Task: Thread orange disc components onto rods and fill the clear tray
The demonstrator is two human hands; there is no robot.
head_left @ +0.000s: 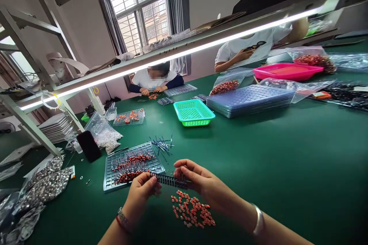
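A dark ladder-like strip (pixel 169 180) is stretched between my two hands above the green table. My left hand (pixel 142 191) pinches its left end between thumb and fingers. At its right end, my right hand (pixel 195 176) has its fingers curled round the strip. Small orange-red ring-shaped pieces (pixel 192 210) lie loose on the table just below the strip. Behind my left hand sits a clear compartment tray (pixel 109 178) holding rows of dark pieces with orange-red ends. Several thin dark blue sticks (pixel 162 144) lie beyond the tray.
A green basket (pixel 194 113) stands mid-table, left of stacked clear trays (pixel 250 99) and a pink tray (pixel 287 72). A black phone (pixel 89 146) and bags of silvery pieces (pixel 50 183) are at left. Two people sit across the table under a lit shelf bar (pixel 172 54).
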